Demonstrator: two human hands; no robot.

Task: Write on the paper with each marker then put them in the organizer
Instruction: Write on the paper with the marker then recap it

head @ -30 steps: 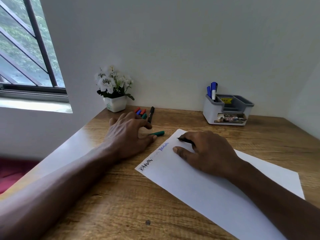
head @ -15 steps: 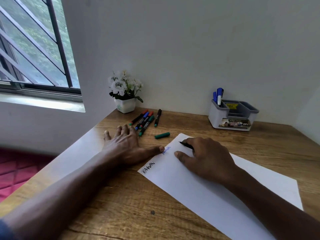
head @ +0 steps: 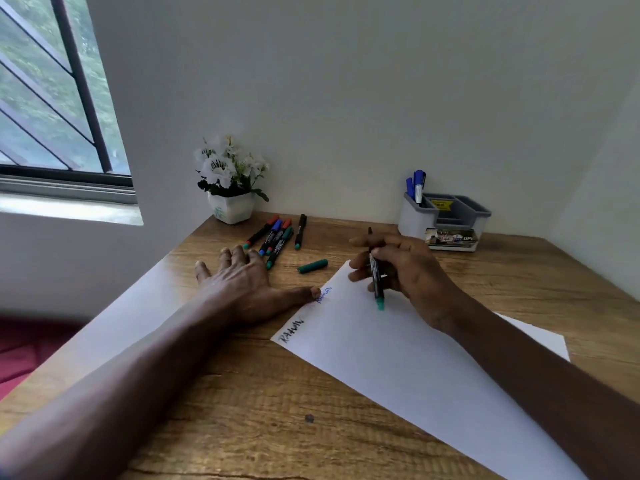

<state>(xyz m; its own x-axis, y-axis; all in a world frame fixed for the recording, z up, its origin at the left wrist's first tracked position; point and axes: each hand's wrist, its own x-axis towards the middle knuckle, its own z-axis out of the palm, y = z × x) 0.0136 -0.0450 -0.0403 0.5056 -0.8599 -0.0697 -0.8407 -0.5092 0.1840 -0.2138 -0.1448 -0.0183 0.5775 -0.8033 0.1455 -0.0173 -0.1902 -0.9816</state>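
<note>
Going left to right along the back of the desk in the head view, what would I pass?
Flower pot → loose markers → green cap → organizer.

The right hand [head: 408,268] is blurred, and its fingers hide the middle of the marker [head: 376,282]. The paper [head: 398,358] runs off the bottom edge and under the right forearm [head: 519,368]. The blue word [head: 323,294] beside the left hand [head: 249,285] is too small to read, as is the label [head: 452,239] on the organizer [head: 412,216].
</note>
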